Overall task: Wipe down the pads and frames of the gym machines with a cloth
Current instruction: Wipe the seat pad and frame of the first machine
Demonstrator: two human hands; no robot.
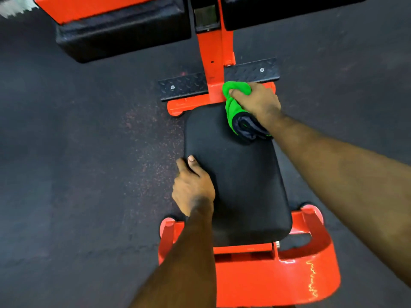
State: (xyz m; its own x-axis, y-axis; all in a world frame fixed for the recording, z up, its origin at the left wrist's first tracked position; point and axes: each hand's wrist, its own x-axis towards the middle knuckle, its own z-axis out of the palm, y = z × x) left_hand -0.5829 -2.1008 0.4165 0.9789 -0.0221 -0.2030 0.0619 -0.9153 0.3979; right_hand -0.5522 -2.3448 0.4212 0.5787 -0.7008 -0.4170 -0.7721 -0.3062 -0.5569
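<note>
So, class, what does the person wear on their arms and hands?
Nothing visible. The left hand and right hand show no gloves, rings or watch, and both forearms are bare to the picture's edge, with no sleeve in view.

Left hand (193, 192): bare, one short pale nail shows at its far tip. Right hand (258, 101): bare. Left forearm (189, 263) and right forearm (333, 165): bare skin from wrist back to frame edge.

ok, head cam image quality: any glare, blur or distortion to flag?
Head view: squiggly glare on the orange frame near the bottom; a smeared white patch top left; wide-angle stretch on the forearms at the edges; seat pad, green cloth, left hand and right hand are sharp; light even, shadows soft.
</note>
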